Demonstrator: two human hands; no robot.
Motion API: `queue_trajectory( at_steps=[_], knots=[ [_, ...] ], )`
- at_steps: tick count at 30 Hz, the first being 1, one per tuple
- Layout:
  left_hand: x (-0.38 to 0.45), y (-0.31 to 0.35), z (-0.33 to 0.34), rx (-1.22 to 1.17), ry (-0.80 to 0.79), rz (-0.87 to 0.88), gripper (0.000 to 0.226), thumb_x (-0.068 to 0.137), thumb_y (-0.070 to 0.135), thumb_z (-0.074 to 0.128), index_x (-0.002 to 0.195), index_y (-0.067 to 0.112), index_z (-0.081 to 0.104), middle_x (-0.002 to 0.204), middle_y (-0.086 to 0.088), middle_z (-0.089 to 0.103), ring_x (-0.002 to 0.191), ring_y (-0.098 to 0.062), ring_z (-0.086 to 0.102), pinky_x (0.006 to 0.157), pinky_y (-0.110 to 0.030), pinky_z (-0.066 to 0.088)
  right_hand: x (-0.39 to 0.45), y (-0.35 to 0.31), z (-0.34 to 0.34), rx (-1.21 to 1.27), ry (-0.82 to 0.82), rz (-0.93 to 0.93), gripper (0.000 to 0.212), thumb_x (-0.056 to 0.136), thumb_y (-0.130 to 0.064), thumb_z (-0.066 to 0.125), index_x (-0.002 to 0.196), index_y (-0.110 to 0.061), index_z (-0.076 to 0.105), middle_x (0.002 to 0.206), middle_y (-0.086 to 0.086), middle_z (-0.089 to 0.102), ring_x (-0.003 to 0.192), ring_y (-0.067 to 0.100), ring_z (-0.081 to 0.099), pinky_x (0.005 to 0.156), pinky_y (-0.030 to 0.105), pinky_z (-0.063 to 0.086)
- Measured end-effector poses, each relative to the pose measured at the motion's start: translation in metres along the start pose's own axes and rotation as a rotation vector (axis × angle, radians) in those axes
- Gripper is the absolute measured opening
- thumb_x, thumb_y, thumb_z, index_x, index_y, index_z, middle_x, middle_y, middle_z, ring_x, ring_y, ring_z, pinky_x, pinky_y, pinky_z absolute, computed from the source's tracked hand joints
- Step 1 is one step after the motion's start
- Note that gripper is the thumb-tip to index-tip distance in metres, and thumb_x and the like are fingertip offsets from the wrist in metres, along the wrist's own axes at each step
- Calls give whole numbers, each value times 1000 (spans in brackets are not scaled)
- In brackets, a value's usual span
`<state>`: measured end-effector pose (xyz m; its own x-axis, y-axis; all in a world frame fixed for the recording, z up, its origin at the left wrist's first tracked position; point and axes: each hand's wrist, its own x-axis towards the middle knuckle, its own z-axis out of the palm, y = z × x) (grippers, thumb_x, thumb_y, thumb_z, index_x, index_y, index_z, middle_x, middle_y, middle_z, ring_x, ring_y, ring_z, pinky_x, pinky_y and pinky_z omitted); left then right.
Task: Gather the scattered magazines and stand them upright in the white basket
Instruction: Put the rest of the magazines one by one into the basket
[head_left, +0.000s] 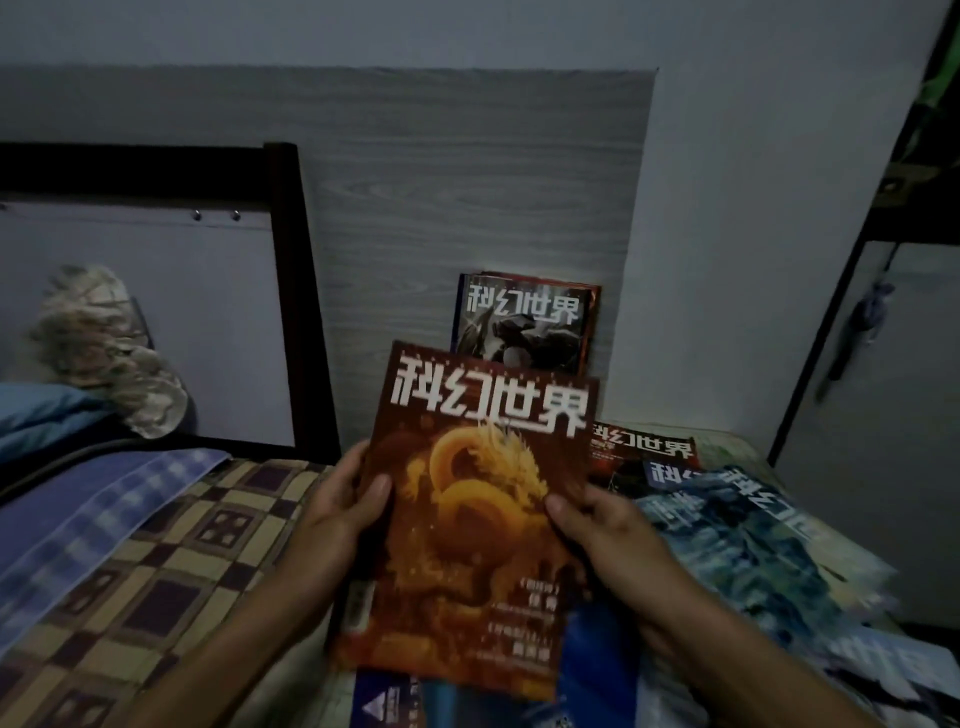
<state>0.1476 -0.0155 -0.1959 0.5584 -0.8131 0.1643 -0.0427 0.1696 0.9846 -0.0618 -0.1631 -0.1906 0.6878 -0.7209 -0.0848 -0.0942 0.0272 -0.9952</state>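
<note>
Both the left hand (343, 514) and right hand (608, 535) grip an orange magazine (478, 514); others lie scattered beside them, and no basket shows.

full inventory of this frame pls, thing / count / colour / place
dragon magazine: 1, orange-red with gold dragon, centre, held in both hands
upright magazine: 1 cover showing, dark, against the wood-grain panel
scattered magazines: several, red, blue and teal, overlapping on the bed at right and below
checked blanket: 1, tan and purple, lower left
blue bedding: blue plaid, left
bed frame: 1, dark, left
white basket: not in view
left hand: grips the magazine's left edge
right hand: grips its right edge
</note>
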Motion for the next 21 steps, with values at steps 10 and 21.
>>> queue_trajectory(
  at_steps=[10,21],
  knots=[
    [117,58,15,223,146,220,26,100,8,49,107,27,65,91,4,71,75,-10,70,60,-19,58,92,-93,-26,-53,278,-414,14,95,-29,61,101,-21,71,82,-8,78,69,9,74,50,17,52],
    [243,51,41,339,316,369,24,95,3,56,104,25,59,100,8,61,97,-10,61,77,-27,55,208,-102,-44,-55,478,-468,18,99,-24,49,116,-19,54,79,-7,65,54,-3,62,47,20,49]
  ],
)
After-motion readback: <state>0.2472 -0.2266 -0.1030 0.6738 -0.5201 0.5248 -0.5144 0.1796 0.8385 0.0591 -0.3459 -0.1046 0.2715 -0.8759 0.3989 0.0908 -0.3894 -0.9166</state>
